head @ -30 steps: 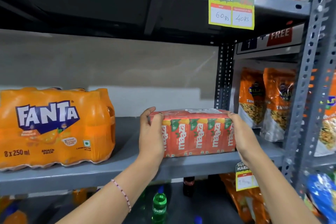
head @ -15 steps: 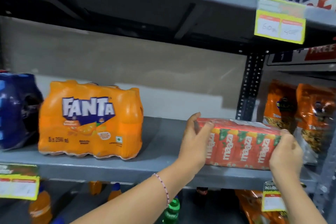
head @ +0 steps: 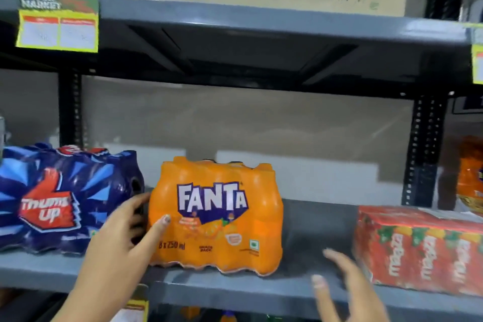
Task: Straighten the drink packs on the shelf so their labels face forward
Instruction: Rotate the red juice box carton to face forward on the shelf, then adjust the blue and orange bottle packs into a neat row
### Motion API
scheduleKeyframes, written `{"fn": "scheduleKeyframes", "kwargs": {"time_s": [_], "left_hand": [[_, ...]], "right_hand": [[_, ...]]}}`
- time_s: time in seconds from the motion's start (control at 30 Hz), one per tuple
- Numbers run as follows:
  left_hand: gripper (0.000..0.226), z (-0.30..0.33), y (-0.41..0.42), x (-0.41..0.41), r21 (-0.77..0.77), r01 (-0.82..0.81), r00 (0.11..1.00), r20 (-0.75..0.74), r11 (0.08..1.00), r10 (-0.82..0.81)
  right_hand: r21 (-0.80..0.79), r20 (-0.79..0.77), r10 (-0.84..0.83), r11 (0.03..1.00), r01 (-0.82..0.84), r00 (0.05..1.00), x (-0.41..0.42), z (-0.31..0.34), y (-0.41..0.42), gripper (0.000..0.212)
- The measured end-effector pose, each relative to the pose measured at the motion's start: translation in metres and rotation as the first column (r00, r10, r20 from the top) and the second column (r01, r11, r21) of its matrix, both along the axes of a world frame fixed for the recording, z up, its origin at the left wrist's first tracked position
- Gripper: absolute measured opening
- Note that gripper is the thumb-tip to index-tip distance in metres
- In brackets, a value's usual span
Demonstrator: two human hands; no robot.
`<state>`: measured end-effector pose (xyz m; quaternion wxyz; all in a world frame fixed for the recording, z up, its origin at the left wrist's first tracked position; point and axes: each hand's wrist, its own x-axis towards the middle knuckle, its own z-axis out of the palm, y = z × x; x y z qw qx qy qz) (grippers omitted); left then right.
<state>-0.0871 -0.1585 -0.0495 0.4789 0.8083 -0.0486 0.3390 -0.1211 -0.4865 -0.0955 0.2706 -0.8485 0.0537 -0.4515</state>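
The left hand [head: 122, 227] has its fingers spread around the left front corner of the orange shrink-wrapped Fanta bottle pack [head: 217, 217], thumb on the printed front and the other fingers reaching behind its side (touching, not lifting). The right hand [head: 342, 282] hangs open and blurred, fingers loose, holding nothing, between that pack and the red film-wrapped Maaza carton pack [head: 418, 248]. All stand on the grey metal shelf [head: 261, 293], with the blue Thums Up bottle pack [head: 60, 201] just left, labels facing forward.
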Motion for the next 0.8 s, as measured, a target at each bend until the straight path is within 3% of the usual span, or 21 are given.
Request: {"fn": "scheduleKeyframes", "kwargs": {"time_s": [0.03,0.07,0.1,0.13,0.17,0.27,0.47,0.6,0.8], "left_hand": [[0.078,0.005,-0.005,-0.001,0.007,0.030,0.997,-0.070,1.000,-0.029],[0.084,0.004,-0.010,-0.001,0.024,0.074,0.992,-0.106,0.997,-0.071],[0.087,0.006,-0.017,0.005,0.015,0.116,0.983,-0.142,0.993,-0.113],[0.089,0.004,-0.017,0.009,0.003,0.123,0.975,-0.186,0.992,-0.120],[0.091,0.005,-0.016,0.009,-0.042,0.122,0.966,-0.225,0.992,-0.128],[0.083,0.002,-0.013,0.011,-0.092,0.117,0.964,-0.228,0.989,-0.135],[0.075,0.001,-0.054,0.006,-0.106,0.233,0.941,-0.226,0.967,-0.251],[0.066,0.000,-0.086,0.001,-0.130,0.269,0.928,-0.228,0.954,-0.293],[0.075,0.002,-0.098,-0.005,-0.075,0.290,0.926,-0.231,0.954,-0.300]], "right_hand": [[-0.050,-0.031,-0.053,0.997,0.052,0.998,-0.014,0.001,0.015,0.036],[-0.265,-0.024,0.071,0.961,-0.075,0.997,-0.014,-0.001,0.039,0.038],[-0.257,-0.087,0.110,0.958,-0.129,0.990,-0.013,0.007,0.039,0.042],[-0.216,-0.251,0.178,0.948,-0.235,0.951,-0.010,0.006,0.045,0.051],[-0.219,-0.300,0.129,0.955,-0.199,0.945,-0.006,0.010,0.046,0.067],[-0.190,-0.259,0.090,0.971,-0.142,0.962,0.006,0.013,0.033,0.084],[-0.091,-0.300,0.089,0.988,-0.122,0.950,0.008,0.016,0.020,0.065],[-0.143,-0.295,-0.009,0.989,-0.034,0.955,-0.003,0.011,0.002,0.059],[-0.049,-0.323,-0.036,0.999,0.021,0.946,-0.011,0.005,-0.004,0.058]]}}
